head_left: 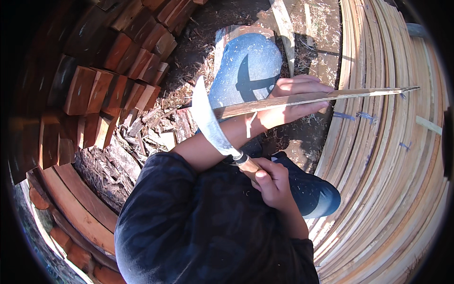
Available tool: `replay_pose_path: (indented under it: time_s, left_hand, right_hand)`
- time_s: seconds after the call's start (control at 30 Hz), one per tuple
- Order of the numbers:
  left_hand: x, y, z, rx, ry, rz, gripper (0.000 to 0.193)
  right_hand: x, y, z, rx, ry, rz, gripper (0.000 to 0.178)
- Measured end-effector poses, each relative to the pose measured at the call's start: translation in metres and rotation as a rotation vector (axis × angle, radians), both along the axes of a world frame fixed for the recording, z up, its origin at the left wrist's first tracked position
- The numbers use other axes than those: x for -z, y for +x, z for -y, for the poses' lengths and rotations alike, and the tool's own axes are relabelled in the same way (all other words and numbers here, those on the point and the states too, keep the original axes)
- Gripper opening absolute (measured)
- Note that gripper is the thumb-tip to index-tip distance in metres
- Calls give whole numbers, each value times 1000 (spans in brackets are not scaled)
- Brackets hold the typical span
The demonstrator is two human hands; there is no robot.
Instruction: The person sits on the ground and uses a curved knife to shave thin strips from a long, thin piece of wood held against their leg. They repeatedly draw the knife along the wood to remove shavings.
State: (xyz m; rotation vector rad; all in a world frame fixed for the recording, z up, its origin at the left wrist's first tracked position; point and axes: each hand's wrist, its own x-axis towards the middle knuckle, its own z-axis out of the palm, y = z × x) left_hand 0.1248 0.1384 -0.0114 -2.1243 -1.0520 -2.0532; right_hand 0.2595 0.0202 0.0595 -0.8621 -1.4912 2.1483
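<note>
My right hand (273,183) is wrapped round the wooden handle of a curved-blade knife (208,124), its broad pale blade pointing up and to the left. A long, thin wooden strip (369,93) lies across my left hand (298,100), held between the thumb and fingers, which stretch along either side of it. The strip's near-left end meets the blade in this view; whether the edge bites into the wood I cannot tell. A small curl of shaving (250,124) hangs at the strip's lower side. Both forearms come out of dark sleeves.
Stacked reddish-brown wood blocks (85,90) rise on the left. Long pale wooden strips (378,189) lie packed together on the right, some with bluish ties. Wood chips (113,175) cover the ground at left. My knee in blue jeans (250,52) is beyond the strip, near a loose board (283,28).
</note>
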Motion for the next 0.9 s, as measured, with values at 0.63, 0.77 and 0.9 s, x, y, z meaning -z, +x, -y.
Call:
replay_pose_path:
  time_s: [0.63,0.77,0.9]
  left_hand:
    - [-4,5,6,146,-163,185,23]
    - [-11,8,10,178,-257,228,25]
    - [-4,4,10,230,-283,229,29]
  right_hand:
    - [15,11,-1,276,-129,-89,48]
    - [16,8,-4,325,-116,-129,51]
    - [21,11,-1,245,-92,-110,54]
